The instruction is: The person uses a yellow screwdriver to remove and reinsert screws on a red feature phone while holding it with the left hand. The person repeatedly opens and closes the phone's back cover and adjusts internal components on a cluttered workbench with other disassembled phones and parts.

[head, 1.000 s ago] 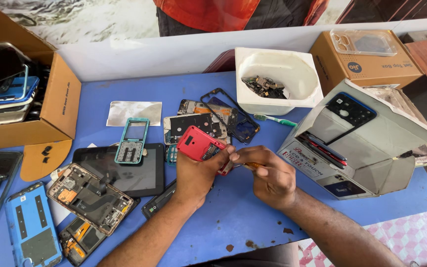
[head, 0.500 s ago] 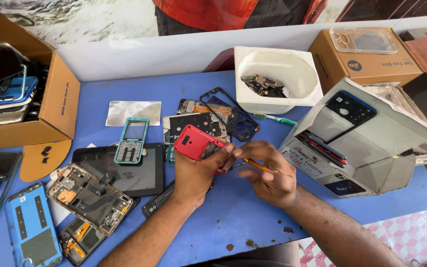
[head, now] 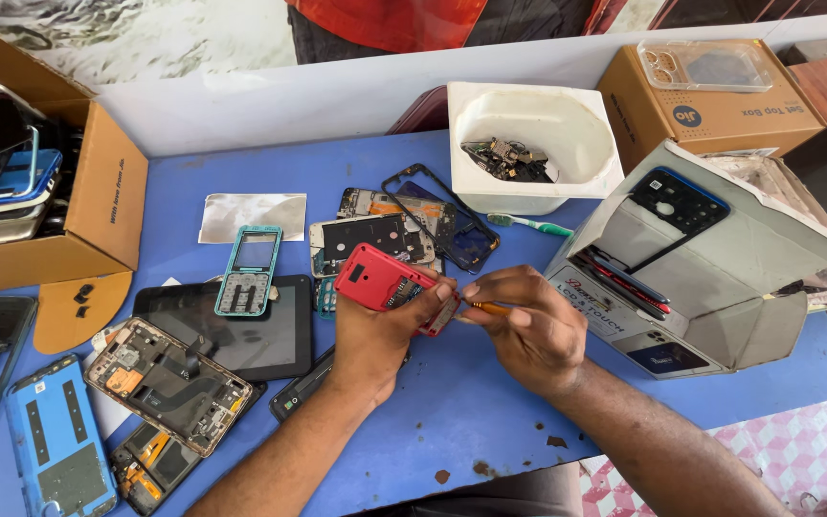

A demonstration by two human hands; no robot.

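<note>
My left hand (head: 375, 335) grips a small red phone body (head: 382, 280), back side up with its inner parts showing, a little above the blue table (head: 471, 412). My right hand (head: 528, 325) pinches a thin orange-handled tool (head: 490, 308) whose tip meets the red phone's right end. Both hands hover near the table's middle, touching each other at the fingertips.
Phone frames and opened phones (head: 404, 235) lie behind the hands; a teal keypad frame (head: 249, 271) rests on a black tablet (head: 232, 330). A white tub of small parts (head: 528, 144), a toothbrush (head: 528, 225), a grey box of phones (head: 710, 258), and cardboard boxes (head: 50, 182) (head: 710, 96) surround.
The red phone has shifted slightly toward me and tilted, and my right hand has closed in so the tool tip sits at the phone's edge.
</note>
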